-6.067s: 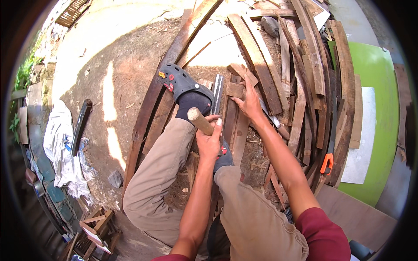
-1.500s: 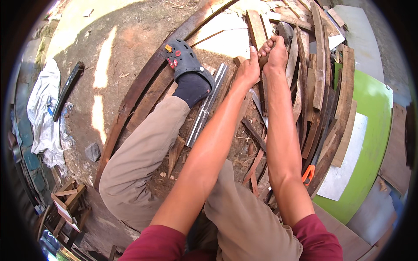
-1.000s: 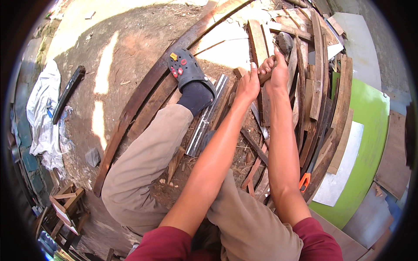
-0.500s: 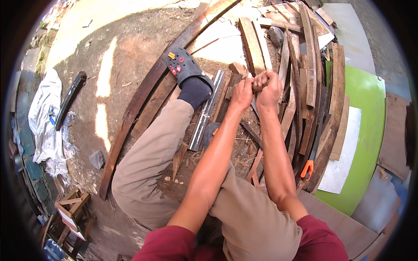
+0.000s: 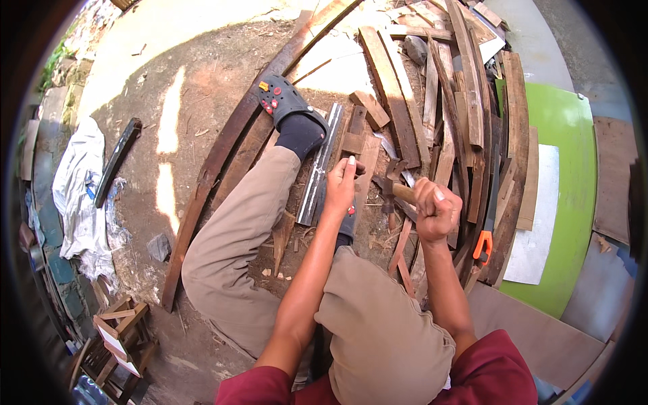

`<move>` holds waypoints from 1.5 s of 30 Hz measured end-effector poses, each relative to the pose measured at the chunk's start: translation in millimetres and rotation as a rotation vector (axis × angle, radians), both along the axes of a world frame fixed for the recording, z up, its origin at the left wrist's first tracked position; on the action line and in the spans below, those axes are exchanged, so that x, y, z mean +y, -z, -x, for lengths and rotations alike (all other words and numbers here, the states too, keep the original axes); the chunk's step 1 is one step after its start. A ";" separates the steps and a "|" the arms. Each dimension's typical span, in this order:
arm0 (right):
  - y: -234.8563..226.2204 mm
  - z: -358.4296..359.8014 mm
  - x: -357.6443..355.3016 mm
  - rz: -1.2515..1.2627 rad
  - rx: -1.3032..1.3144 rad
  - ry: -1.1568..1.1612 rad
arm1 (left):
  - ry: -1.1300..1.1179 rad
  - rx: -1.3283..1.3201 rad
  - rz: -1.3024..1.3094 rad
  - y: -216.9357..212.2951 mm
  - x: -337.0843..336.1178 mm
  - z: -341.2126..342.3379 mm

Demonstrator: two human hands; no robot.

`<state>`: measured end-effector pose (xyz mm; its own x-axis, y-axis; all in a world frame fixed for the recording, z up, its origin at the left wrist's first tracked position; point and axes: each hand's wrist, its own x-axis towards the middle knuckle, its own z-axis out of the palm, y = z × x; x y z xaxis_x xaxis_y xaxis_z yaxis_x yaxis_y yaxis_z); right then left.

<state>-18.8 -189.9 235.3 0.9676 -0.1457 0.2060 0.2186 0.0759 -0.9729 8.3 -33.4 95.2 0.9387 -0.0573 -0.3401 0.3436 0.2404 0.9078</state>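
We see from above a person who sits on the ground among many wooden pieces. We take the metal bar (image 5: 321,165), long and grey, as our landmark: it lies on the ground between the two legs, and its far end points to the foot in the dark clog (image 5: 289,106).

The left hand (image 5: 341,185) is just to the right of the metal bar. Its fingers are bent down on a narrow wooden strip (image 5: 358,152) that lies beside the bar, almost parallel to it; the hand presses and grasps this strip, it is not released.

The right hand (image 5: 435,210) is further to the right of the bar, well apart from it. It is clenched firmly around the wooden handle of a hammer (image 5: 397,191). The dark head of the hammer is between the two hands, near the wooden strip, but we cannot tell if it touches the wood.

Farther right of the bar there is a heap of curved wooden planks (image 5: 466,101), one over another. At the right border of this heap lies a saw with an orange handle (image 5: 482,246), and behind it a green board (image 5: 570,202) with a pale sheet on it.

To the left of the bar, past the bent knee, one long curved plank (image 5: 223,155) lies on the bare earth. Well apart on that side are a dark flat tool (image 5: 116,162) and a white crumpled sack (image 5: 77,189).
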 end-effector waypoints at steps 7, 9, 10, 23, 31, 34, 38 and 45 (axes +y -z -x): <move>-125.9 14.4 -4.2 -0.045 -0.281 -0.241 | 0.300 0.120 0.097 -110.6 38.1 -6.3; -167.7 19.2 5.9 -0.040 -0.389 -0.350 | 0.266 0.044 0.265 -157.0 40.7 -10.0; -189.1 21.4 11.9 -0.055 -0.443 -0.397 | 0.258 -0.001 0.350 -185.8 40.3 -10.5; -326.5 120.8 74.3 -0.158 -0.493 -0.779 | -0.160 -0.287 0.642 -347.5 83.1 80.9; -241.6 182.1 81.7 -0.423 0.237 -0.587 | -0.320 -0.060 0.626 -244.1 110.8 144.5; -232.5 185.6 71.2 -0.343 0.345 -0.521 | -0.361 0.022 0.567 -198.9 118.0 172.0; -178.7 175.7 44.3 -0.212 0.259 -0.361 | -0.354 0.165 0.478 -147.6 106.6 203.2; -70.3 162.2 17.4 -0.032 0.302 -0.071 | -0.382 -0.030 0.344 -174.3 111.2 209.1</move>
